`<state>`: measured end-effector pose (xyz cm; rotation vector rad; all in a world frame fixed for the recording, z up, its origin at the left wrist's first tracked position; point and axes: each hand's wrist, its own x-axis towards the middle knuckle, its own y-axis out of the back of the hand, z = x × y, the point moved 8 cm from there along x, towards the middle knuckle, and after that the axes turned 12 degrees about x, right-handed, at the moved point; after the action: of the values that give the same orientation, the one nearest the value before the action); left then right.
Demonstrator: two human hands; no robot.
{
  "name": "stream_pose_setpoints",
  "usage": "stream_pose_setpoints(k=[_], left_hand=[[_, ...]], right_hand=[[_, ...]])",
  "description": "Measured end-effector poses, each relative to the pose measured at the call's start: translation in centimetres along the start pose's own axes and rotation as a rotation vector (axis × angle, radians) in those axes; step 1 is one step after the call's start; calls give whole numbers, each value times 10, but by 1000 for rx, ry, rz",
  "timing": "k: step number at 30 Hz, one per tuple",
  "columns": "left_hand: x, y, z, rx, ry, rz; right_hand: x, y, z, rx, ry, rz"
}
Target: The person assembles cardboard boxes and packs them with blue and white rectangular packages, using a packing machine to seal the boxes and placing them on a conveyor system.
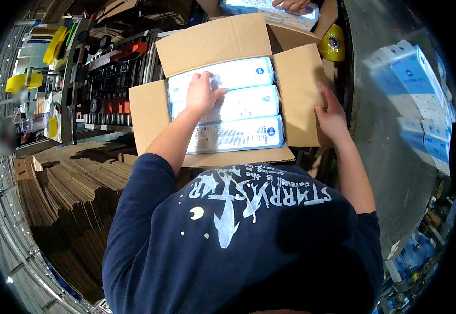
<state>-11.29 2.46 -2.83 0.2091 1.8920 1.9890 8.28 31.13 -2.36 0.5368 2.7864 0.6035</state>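
Observation:
An open cardboard box (212,44) stands in front of me with its flaps folded out. Three white and blue plastic-wrapped packs lie in it side by side: a far pack (243,73), a middle pack (254,102) and a near pack (238,135). My left hand (202,94) rests on the far and middle packs, fingers bent and thumb spread away from them. At the outer edge of the right flap (298,97) is my right hand (333,114), thumb and fingers apart against the cardboard. Its fingertips are slightly blurred.
A tall stack of flattened cardboard (76,193) is at my left. Beyond it is a machine frame (115,78) with rollers and red parts. Another person's hand (291,5) touches a pack in a second box at the back. More wrapped packs (419,89) lie on the grey surface (379,141) at right.

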Motion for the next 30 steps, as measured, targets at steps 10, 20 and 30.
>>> stream_pose_setpoints(k=[10, 20, 30], left_hand=[[-90, -5, -251, -638, 681, -331], [-56, 17, -30, 226, -284, -334], [-60, -64, -157, -577, -29, 49]], right_hand=[[-28, -143, -52, -579, 551, -582], [78, -113, -99, -206, 323, -446], [158, -97, -18, 513, 6, -95]])
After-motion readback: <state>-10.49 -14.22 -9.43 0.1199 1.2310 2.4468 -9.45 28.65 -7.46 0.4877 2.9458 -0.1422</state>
